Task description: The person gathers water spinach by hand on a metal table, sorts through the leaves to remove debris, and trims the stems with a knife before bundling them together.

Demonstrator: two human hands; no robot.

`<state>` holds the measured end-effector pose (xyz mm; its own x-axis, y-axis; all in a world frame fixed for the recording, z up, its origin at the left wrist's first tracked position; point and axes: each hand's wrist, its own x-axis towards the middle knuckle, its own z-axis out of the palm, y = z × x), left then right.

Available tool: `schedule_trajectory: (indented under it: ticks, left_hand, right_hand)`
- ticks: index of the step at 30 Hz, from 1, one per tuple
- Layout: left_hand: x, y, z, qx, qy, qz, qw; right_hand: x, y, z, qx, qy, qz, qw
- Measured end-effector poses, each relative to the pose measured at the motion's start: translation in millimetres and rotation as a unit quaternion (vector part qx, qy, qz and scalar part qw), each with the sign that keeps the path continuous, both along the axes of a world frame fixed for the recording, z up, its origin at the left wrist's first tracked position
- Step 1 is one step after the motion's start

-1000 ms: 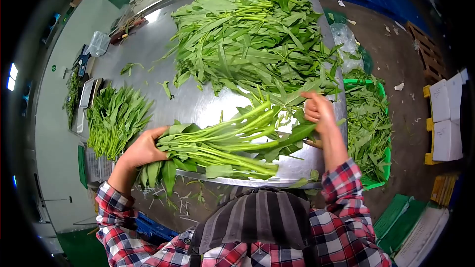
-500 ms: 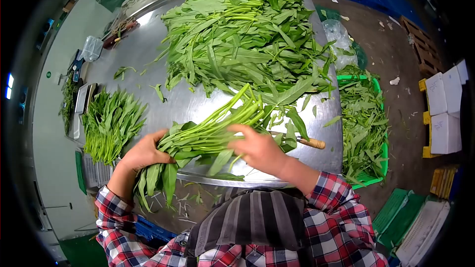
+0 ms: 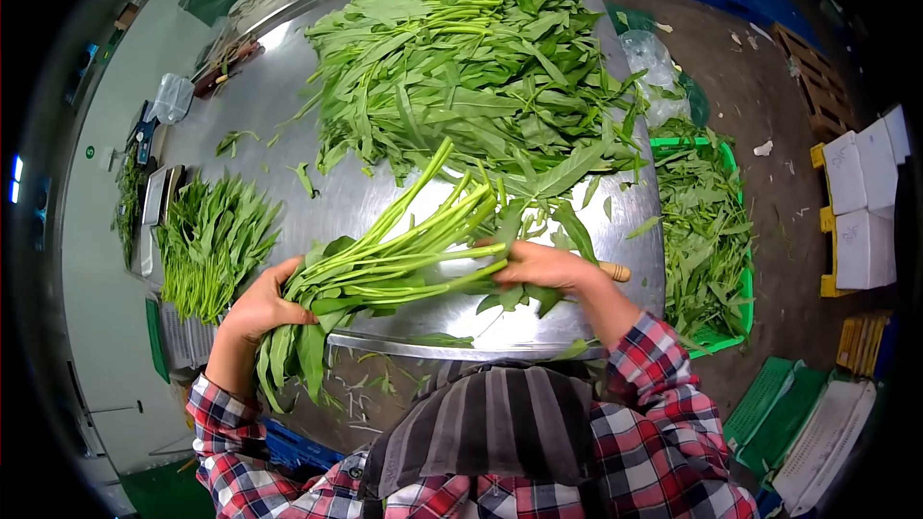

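My left hand (image 3: 271, 303) is closed around the leafy end of a bunch of water spinach (image 3: 385, 264), held over the front edge of the metal table (image 3: 375, 338). The leaf tips hang below that hand, and the pale stems fan out to the right. At the lower stem ends is my right hand (image 3: 543, 267), its fingers curled and slightly blurred; what they pinch is hidden. Behind its wrist lies a knife with a wooden handle (image 3: 615, 272), the blade mostly covered. Loose leaves (image 3: 575, 231) lie around it.
A large heap of water spinach (image 3: 471, 67) covers the table's far side. On the left stands a neat bunch (image 3: 212, 245) beside a scale (image 3: 159, 197). A green crate (image 3: 740, 279) full of leaves sits right of the table. White boxes (image 3: 865, 202) are stacked farther right.
My right hand has moved right, from over the middle of the stems to their lower ends. The stems have spread wider apart. My left hand keeps its hold, shifted slightly left.
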<state>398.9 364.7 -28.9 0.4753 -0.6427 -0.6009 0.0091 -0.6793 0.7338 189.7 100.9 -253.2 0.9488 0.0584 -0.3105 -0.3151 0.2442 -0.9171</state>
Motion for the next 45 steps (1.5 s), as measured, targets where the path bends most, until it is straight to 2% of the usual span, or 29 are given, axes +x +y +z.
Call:
schedule_trajectory:
  ticks: [1,3,5,7,8,9,12,14,15,17,19,20,21,24,25,27,28,29,30,32,34,37,38,40,41,42,43,44,45]
  left_hand:
    - [-1,-1,2,0.003,0.006,0.005,1.0]
    - [-1,0,2,0.013,0.013,0.009,1.0]
    - [2,4,-2,0.031,0.014,0.008,0.999]
    - [10,16,-14,0.007,0.083,0.026,0.996]
    - [13,21,-18,-0.005,0.118,0.035,0.992]
    - [14,26,-18,0.001,0.132,0.031,0.991]
    - [11,60,-59,-0.03,0.208,0.125,0.97]
    - [-3,78,-81,0.005,0.187,0.158,0.97]
    - [-14,84,-87,0.014,0.182,0.163,0.97]
    - [-32,88,-99,-0.008,0.219,0.169,0.961]
    - [-44,100,-120,-0.119,0.441,0.174,0.872]
    - [-50,100,-129,-0.158,0.496,0.17,0.837]
    - [-56,98,-137,-0.192,0.551,0.163,0.795]
    - [-76,89,-141,-0.251,0.577,0.163,0.76]
    - [-78,89,-151,-0.277,0.581,0.118,0.756]
    - [-92,72,-149,-0.312,0.601,0.097,0.729]
    - [-95,66,-147,-0.328,0.603,0.086,0.722]
    - [-92,69,-163,-0.325,0.631,0.008,0.704]
    - [-96,65,-164,-0.34,0.643,0.004,0.686]
    - [-114,70,-147,-0.303,0.571,0.169,0.744]
    - [-114,63,-141,-0.313,0.565,0.18,0.742]
    - [-111,66,-138,-0.319,0.544,0.191,0.752]
    - [-112,69,-139,-0.331,0.542,0.209,0.744]
    - [-107,71,-123,-0.276,0.511,0.197,0.79]
    - [-101,77,-127,-0.254,0.532,0.201,0.783]
    - [-102,74,-122,-0.233,0.49,0.227,0.809]
    - [-103,69,-111,-0.21,0.446,0.252,0.833]
    - [-104,67,-106,-0.187,0.401,0.277,0.853]
    - [-80,106,-163,-0.169,0.383,0.207,0.884]
  right_hand:
    - [7,9,3,0.04,-0.014,0.044,0.998]
    - [13,21,52,0.203,-0.03,0.11,0.973]
    - [16,24,68,0.244,-0.036,0.174,0.953]
    - [18,21,75,0.2,-0.004,0.224,0.954]
    - [22,11,87,-0.001,0.087,0.292,0.952]
    - [16,6,86,0.027,0.071,0.27,0.96]
    - [-16,-17,99,0.119,0.033,0.12,0.985]
    - [-40,-40,94,0.23,-0.049,0.002,0.972]
    - [-52,-53,85,0.293,-0.11,-0.052,0.948]
    - [-55,-68,83,0.271,-0.122,-0.18,0.938]
    - [-47,-57,94,0.103,-0.038,-0.229,0.967]
    - [-39,-39,96,0.011,-0.009,-0.222,0.975]
    - [-29,-22,102,-0.039,-0.051,-0.215,0.975]
    - [-5,19,118,-0.085,-0.094,-0.241,0.962]
    - [3,29,122,-0.095,-0.105,-0.252,0.957]
    - [24,44,122,-0.176,-0.163,-0.275,0.931]
    - [28,47,117,-0.182,-0.163,-0.269,0.932]
    - [33,50,111,-0.187,-0.164,-0.263,0.932]
    - [33,50,107,-0.154,-0.139,-0.222,0.953]
    - [33,48,107,-0.123,-0.098,-0.178,0.971]
    - [25,40,110,-0.13,-0.065,-0.176,0.974]
    - [11,15,94,-0.196,-0.066,-0.281,0.937]
    - [7,0,89,-0.284,-0.05,-0.29,0.912]
    - [-2,-29,88,-0.543,0.0,-0.257,0.8]
    - [-5,-34,90,-0.638,0.02,-0.235,0.733]
    - [-7,-31,95,-0.679,0.012,-0.232,0.696]
    - [-6,-25,100,-0.668,-0.009,-0.237,0.705]
    - [-9,-16,98,-0.596,-0.075,-0.246,0.761]
    - [-12,-1,101,-0.51,-0.12,-0.231,0.82]
